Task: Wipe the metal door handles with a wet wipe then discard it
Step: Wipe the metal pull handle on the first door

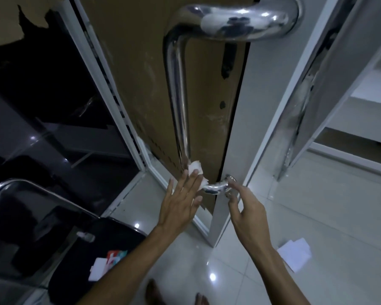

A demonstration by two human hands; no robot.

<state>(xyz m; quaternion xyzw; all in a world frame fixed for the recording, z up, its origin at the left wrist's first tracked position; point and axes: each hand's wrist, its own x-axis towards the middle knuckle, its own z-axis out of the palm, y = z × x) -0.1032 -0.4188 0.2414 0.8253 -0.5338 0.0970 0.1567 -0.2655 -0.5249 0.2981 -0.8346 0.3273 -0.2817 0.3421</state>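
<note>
I am standing on a pale glossy tiled floor (317, 216) that is throwing back small ceiling lights, facing a door (141, 84) whose glass is covered in brown paper and edged by a white frame. A long polished metal handle (176, 95) is running down the door and curving at its lower end into the door's edge.

My left hand (180, 201) is lying flat with its fingers straight, pressing a crumpled white wet wipe (195, 168) against the lower bend of the handle; the wipe is bunching out above and beside my fingertips. My right hand (249, 214) is hovering just beside the handle's mounting point, fingers loosely bent and gripping nothing, the index finger reaching to the metal base.

To my left a black chair (53, 227) with a shiny metal frame is crowding close to my forearm, a white and red packet (106, 264) lying on its seat. To my right the floor is opening out, with white paper (295, 256) lying near the door's bottom corner and another white door frame (306, 106) standing beyond.
</note>
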